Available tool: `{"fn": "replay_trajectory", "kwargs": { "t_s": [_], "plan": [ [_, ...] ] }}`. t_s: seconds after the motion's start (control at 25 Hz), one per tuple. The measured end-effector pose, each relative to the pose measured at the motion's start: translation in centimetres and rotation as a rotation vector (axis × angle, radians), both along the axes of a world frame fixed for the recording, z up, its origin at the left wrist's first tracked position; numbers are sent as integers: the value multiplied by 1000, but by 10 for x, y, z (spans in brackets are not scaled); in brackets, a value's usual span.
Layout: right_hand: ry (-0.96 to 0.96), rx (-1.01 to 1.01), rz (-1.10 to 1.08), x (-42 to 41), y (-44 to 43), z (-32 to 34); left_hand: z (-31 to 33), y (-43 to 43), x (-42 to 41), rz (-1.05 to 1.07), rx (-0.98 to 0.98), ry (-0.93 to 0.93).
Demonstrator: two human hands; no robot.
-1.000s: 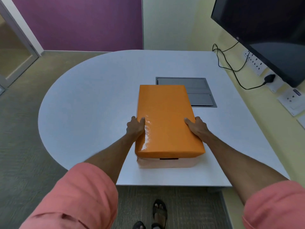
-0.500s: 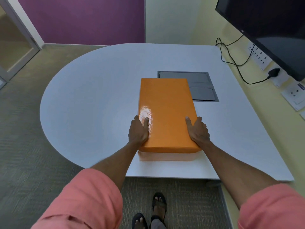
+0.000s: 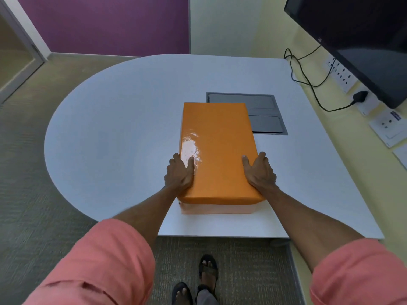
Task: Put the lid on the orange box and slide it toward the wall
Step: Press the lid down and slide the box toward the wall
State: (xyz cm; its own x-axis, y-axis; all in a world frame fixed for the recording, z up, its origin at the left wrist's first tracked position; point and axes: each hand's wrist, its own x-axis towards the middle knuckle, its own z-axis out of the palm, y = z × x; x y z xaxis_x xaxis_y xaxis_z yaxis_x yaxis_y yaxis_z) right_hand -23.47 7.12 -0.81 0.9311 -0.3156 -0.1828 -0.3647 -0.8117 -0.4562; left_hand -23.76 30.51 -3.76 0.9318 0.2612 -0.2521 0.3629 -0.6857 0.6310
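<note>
A glossy orange lid (image 3: pixel 217 148) lies flat on top of the orange box, whose paler base (image 3: pixel 217 209) shows as a strip under the lid's near edge. The box stands lengthwise on the white table (image 3: pixel 114 128), near its front edge. My left hand (image 3: pixel 179 173) grips the lid's left side near the front, thumb on top. On the lid's right side, my right hand (image 3: pixel 259 172) holds in the same way. The box's far end overlaps a grey panel.
A grey cable-hatch panel (image 3: pixel 264 116) is set into the table behind the box. On the yellow wall to the right hang a black monitor (image 3: pixel 356 36), wall sockets (image 3: pixel 341 73) and a black cable (image 3: pixel 308 82). A purple wall (image 3: pixel 105 23) is far ahead.
The lid has settled lower over the base and now lies level. Both hands stayed on its sides, and the box sits slightly farther along the table, over the grey panel's near corner.
</note>
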Motion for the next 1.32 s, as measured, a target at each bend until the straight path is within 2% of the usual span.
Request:
{"fn": "replay_trajectory", "kwargs": {
  "t_s": [0.24,0.48,0.68,1.04,1.32],
  "plan": [
    [-76,-124,237,56,-1,31,38,2,63,-146,158,-31],
    [24,-131,412,122,10,31,44,-10,119,-371,309,15],
    [26,-187,464,147,18,22,36,-15,147,-400,317,83],
    [-7,-239,477,154,17,9,25,-18,149,-372,382,74],
    [69,-229,505,156,15,9,26,-18,147,-386,379,81]
  ]
}}
